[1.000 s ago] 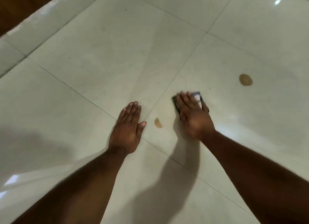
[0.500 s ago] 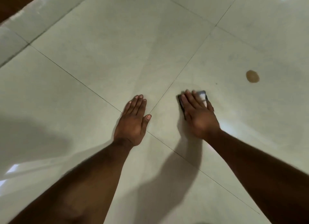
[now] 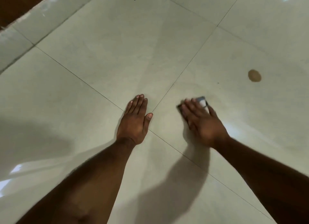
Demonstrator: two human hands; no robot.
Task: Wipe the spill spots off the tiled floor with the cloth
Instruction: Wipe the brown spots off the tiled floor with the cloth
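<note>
**Floor wipe in progress: one spot outstanding**

Risks: one brown spill spot [image 3: 254,75] lies on the tiled floor [image 3: 117,48], well apart from the cloth [image 3: 202,102], up and to the right of it; if the wiping keeps to the present patch, that spot would be missed; the tiles are glossy, so a hard push could let the cloth skid from under the fingers, or let the bracing palm slide; the cloth is small and largely covered, so a soiled face could smear residue rather than lift it; whether the patch under it is clean cannot be told, since hand and blur hide it.

Pose: right hand [image 3: 202,121] lies flat on the cloth, fingers straight and slightly spread, pressing it to the floor, forearm reaching in from the lower right; the hand is blurred; left hand [image 3: 134,121] rests palm down on the tile beside a grout crossing, fingers straight and together, thumb out, holding nothing; it appears to serve as a brace.
</note>
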